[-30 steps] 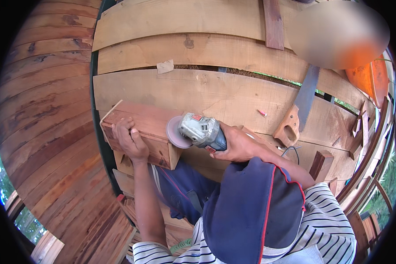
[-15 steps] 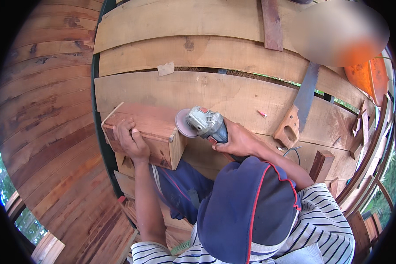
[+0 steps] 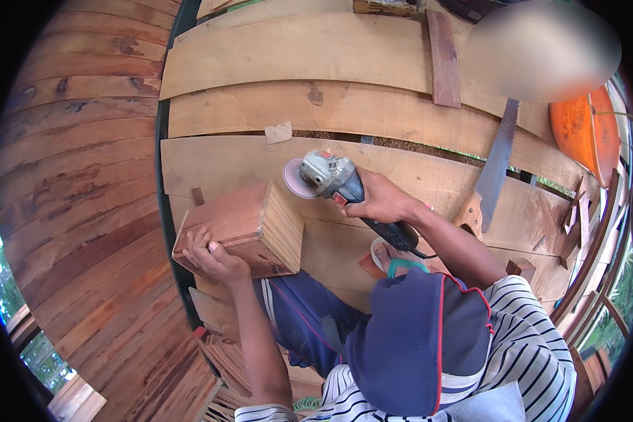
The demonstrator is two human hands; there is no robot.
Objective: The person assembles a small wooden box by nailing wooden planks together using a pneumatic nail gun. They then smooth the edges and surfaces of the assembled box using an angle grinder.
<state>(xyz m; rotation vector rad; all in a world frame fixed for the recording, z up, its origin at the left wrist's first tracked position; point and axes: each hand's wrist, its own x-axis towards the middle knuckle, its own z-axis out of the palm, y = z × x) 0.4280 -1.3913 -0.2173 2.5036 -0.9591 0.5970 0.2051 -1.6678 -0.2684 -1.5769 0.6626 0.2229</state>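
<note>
A reddish-brown wooden box with a paler end panel rests tilted by my left thigh. My left hand grips its near left side, fingers spread over the face and the thumb up. In my right hand is a grey and black angle grinder, the fingers wrapped round its body. The grinder's round pinkish disc stands close to the box's far right corner, with a narrow gap visible beside it. My right forearm covers part of the grinder's cord.
Pale planks with gaps between them lie under the work. At the right are a wood-handled handsaw and an orange plastic container. A dark narrow board lies at the far side. Reddish boards cover the left. A foot in a green-strapped sandal shows.
The box has turned, so its pale end panel shows more. My right hand has lifted the grinder's disc away from the box's edge. My left hand has shifted to the box's near left corner.
</note>
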